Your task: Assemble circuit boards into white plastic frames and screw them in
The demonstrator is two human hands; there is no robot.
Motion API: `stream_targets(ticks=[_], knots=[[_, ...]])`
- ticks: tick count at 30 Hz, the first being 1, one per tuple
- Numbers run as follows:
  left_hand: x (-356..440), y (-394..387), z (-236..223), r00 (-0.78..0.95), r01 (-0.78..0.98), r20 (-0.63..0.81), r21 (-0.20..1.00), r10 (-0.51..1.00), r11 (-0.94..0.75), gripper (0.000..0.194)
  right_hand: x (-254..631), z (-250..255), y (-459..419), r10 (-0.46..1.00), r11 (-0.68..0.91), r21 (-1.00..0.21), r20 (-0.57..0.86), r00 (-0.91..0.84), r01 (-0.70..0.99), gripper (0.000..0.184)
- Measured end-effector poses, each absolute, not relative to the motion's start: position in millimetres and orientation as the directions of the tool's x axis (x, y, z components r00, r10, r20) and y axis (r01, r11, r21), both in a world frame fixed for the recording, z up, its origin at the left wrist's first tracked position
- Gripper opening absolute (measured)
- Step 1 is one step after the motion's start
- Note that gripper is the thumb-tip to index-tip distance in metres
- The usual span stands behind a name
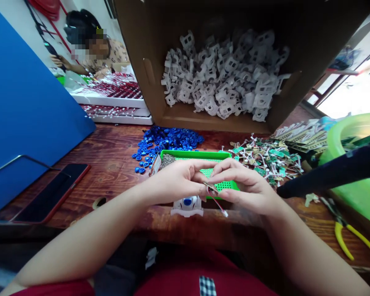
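Shows small wired board (212,189) near frame centre, pinched by nearly closed fingers of left hand (175,180) and right hand (253,190), apart from white housing (187,212) below. Shows blue insert (188,202) already seated there; leaves loose white parts (231,65) at upper centre, blue pieces (169,137) left of centre, wired boards (276,154) at centre right.

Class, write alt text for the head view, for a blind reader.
A person's bare left hand and right hand hold a small flat board with thin wires near a green perforated plastic tray on a reddish-brown wooden table; behind, a brown cardboard box holds white plastic parts.
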State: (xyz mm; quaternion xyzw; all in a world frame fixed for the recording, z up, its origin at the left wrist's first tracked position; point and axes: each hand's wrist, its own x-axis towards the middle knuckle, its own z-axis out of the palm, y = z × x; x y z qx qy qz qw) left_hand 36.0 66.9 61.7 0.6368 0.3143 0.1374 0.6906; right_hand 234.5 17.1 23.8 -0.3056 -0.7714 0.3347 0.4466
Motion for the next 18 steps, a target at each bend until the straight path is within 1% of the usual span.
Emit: stream_targets(ticks=[3,5,8,11,13,14,15,16,17,18], knots=[[39.1,71.6,60.4,0.827,0.194,-0.270,0.961,0.494,0.199,0.062,237.2,25.1,17.0,0.753,0.603,-0.767,0.455,-0.475,0.222,0.027],[41.2,73.3,58.5,0.853,0.173,-0.239,0.968,0.463,0.180,0.055,238.0,24.8,16.4,0.751,0.608,-0.755,0.447,-0.486,0.246,0.032],[44.3,72.3,55.4,0.882,0.138,-0.197,0.976,0.429,0.166,0.048,239.3,24.2,15.5,0.736,0.619,-0.733,0.414,-0.536,0.283,0.031],[46.2,68.6,54.1,0.908,0.147,-0.217,0.966,0.358,0.210,0.052,239.1,23.7,13.5,0.692,0.666,-0.689,0.426,-0.583,0.288,0.030],[44.7,69.2,55.5,0.915,0.157,-0.216,0.969,0.342,0.193,0.058,237.9,22.5,11.6,0.681,0.698,-0.648,0.472,-0.560,0.303,0.032],[42.3,72.4,57.0,0.912,0.171,-0.214,0.974,0.351,0.151,0.064,237.3,21.4,10.7,0.687,0.706,-0.631,0.500,-0.527,0.322,0.031],[38.3,78.4,58.9,0.900,0.198,-0.211,0.977,0.382,0.073,0.069,236.8,19.9,10.3,0.703,0.702,-0.617,0.522,-0.483,0.357,0.029],[32.6,87.8,60.8,0.866,0.255,-0.208,0.966,0.456,-0.044,0.071,236.6,17.9,10.3,0.724,0.688,-0.604,0.540,-0.430,0.401,0.027],[25.3,100.5,62.3,0.815,0.344,-0.202,0.923,0.543,-0.172,0.070,236.8,15.7,10.8,0.744,0.668,-0.593,0.552,-0.377,0.450,0.025],[16.4,115.9,63.0,0.726,0.456,-0.150,0.836,0.672,-0.306,0.058,237.3,13.2,12.0,0.757,0.647,-0.578,0.563,-0.332,0.496,0.023]])
